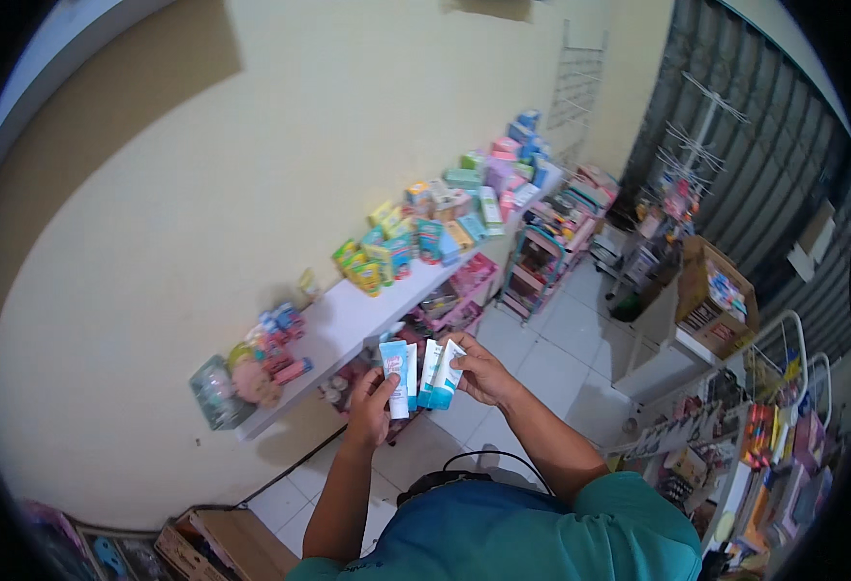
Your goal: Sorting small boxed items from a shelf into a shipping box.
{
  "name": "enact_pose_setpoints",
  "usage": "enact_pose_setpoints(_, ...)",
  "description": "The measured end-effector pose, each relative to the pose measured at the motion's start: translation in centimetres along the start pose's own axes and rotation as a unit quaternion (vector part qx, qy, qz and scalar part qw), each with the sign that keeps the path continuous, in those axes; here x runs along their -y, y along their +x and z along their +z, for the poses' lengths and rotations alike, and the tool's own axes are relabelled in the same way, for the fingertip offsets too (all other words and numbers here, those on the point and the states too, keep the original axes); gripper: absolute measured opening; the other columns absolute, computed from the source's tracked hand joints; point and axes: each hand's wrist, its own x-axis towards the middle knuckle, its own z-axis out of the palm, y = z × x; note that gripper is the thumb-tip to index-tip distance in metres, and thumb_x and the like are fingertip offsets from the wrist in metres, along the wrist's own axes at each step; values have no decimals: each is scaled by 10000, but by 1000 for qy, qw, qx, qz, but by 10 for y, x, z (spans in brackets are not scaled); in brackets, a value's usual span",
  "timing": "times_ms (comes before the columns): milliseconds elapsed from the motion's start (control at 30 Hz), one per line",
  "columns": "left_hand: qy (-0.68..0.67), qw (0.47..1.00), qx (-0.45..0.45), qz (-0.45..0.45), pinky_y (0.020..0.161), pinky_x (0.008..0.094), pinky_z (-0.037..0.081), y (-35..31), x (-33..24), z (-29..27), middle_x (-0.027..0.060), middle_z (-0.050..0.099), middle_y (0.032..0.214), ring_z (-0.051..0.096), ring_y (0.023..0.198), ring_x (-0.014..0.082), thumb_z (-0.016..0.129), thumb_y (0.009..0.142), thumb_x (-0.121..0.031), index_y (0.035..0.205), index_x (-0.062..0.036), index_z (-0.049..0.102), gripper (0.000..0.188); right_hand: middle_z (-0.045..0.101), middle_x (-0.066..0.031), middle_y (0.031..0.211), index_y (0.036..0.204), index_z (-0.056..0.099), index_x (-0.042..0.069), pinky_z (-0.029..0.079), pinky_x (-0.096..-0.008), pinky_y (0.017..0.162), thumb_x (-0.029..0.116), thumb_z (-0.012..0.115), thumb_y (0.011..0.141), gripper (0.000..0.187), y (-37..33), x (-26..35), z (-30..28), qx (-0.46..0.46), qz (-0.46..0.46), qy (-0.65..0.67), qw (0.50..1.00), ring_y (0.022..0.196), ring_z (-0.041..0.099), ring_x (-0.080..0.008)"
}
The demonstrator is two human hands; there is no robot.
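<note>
My left hand (371, 409) is closed around a light blue squeeze tube (395, 373) with a white lower end. Just beside it stands a white and teal tube (412, 378), partly hidden behind the blue one; it also seems to be in the left hand. In my right hand (484, 376) are two more white and teal tubes, a slim one (430, 368) and a wider one (448, 382) with the thumb on its face. All the tubes are held upright, side by side, in front of my body and off the shelf edge.
A long white wall shelf (348, 324) carries several colourful boxes and pouches (372, 261), with a plush-like pink item (254, 383) at its near end. Beyond stand a tiered trolley (541, 257), a cardboard box (716, 305) on a white cabinet, and a crowded rack (764, 455) at right.
</note>
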Motion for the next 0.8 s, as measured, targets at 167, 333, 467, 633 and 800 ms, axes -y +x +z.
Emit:
enact_pose_setpoints(167, 30, 996, 70, -39, 842, 321, 564, 37, 39, 79, 43, 666, 1087, 661, 961, 133, 654, 1029, -145, 1222, -31, 611, 228, 585, -76, 1301, 1395, 519, 124, 602, -412, 955, -13, 585, 937, 483, -53, 47, -67, -60, -39, -11, 997, 1151, 649, -210)
enact_pose_setpoints(333, 69, 988, 126, -61, 810, 293, 537, 82, 80, 174, 24, 660, 1078, 637, 923, 105, 639, 1035, -156, 1206, -49, 615, 203, 622, -64, 1285, 1398, 533, 113, 592, -398, 964, 40, 620, 964, 449, -112, 112, -136, -175, -89, -25, 980, 1142, 665, -210)
enact_pose_setpoints(467, 91, 978, 176, -61, 824, 303, 537, 126, 121, 246, 14, 660, 1076, 636, 940, 108, 654, 1024, -156, 1196, -48, 628, 205, 647, -64, 1252, 1409, 524, 82, 581, -394, 958, 59, 626, 974, 447, -159, 166, -197, -237, -120, -53, 963, 1113, 676, -200)
enact_pose_setpoints(633, 127, 956, 241, -111, 837, 316, 544, 178, 175, 339, 25, 667, 1086, 648, 963, 123, 675, 1004, -145, 1219, -54, 619, 240, 693, -58, 1156, 1351, 583, 45, 565, -357, 892, 77, 631, 981, 374, -212, 215, -266, -359, -205, -69, 908, 1039, 684, -173)
enact_pose_setpoints(800, 144, 923, 324, -148, 837, 323, 559, 226, 235, 435, 37, 681, 1071, 665, 948, 126, 697, 998, -170, 1205, -56, 617, 250, 706, -63, 1135, 1301, 615, 4, 561, -324, 853, 85, 618, 999, 312, -248, 250, -322, -423, -298, -36, 855, 985, 685, -154)
